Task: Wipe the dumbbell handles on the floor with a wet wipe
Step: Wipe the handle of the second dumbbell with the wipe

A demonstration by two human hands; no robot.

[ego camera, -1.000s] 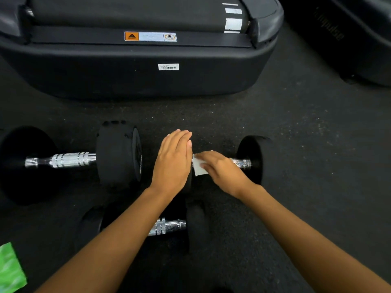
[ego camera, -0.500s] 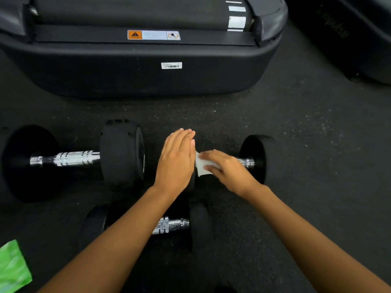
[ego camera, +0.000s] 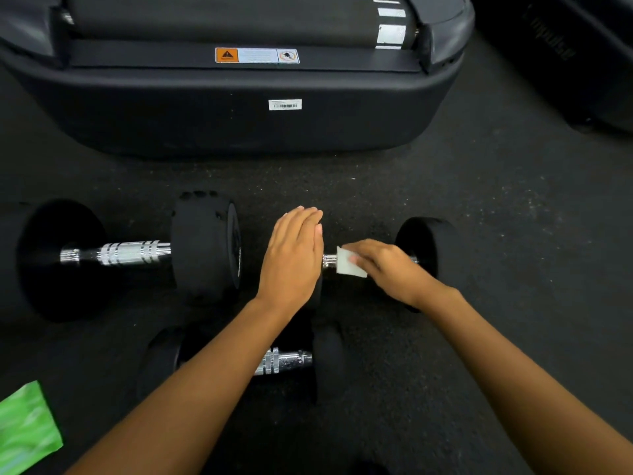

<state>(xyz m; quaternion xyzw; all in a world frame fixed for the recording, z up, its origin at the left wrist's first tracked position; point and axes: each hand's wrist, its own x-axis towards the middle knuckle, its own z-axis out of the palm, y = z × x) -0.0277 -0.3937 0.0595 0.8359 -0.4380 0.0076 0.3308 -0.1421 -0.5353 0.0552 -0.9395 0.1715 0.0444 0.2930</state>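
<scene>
Three black dumbbells with chrome handles lie on the dark floor. My right hand [ego camera: 388, 269] holds a white wet wipe [ego camera: 349, 266] around the handle of the right dumbbell [ego camera: 424, 248]. My left hand [ego camera: 294, 255] lies flat, fingers straight, on that dumbbell's left weight, which it hides. A short piece of bare chrome shows between my two hands. The large dumbbell [ego camera: 202, 245] lies at the left with its handle [ego camera: 126, 252] bare. A third dumbbell [ego camera: 329, 358] lies nearer me, partly under my left forearm.
The black base of a treadmill [ego camera: 239, 108] fills the far side, close behind the dumbbells. Another black machine [ego camera: 582, 56] stands at the top right. A green wipe packet [ego camera: 25, 430] lies at the bottom left. Speckled rubber floor [ego camera: 513, 217] stretches to the right.
My right hand and the wipe have slid slightly to the right along the handle, uncovering a bit of chrome next to my left hand. The left hand stays on the weight.
</scene>
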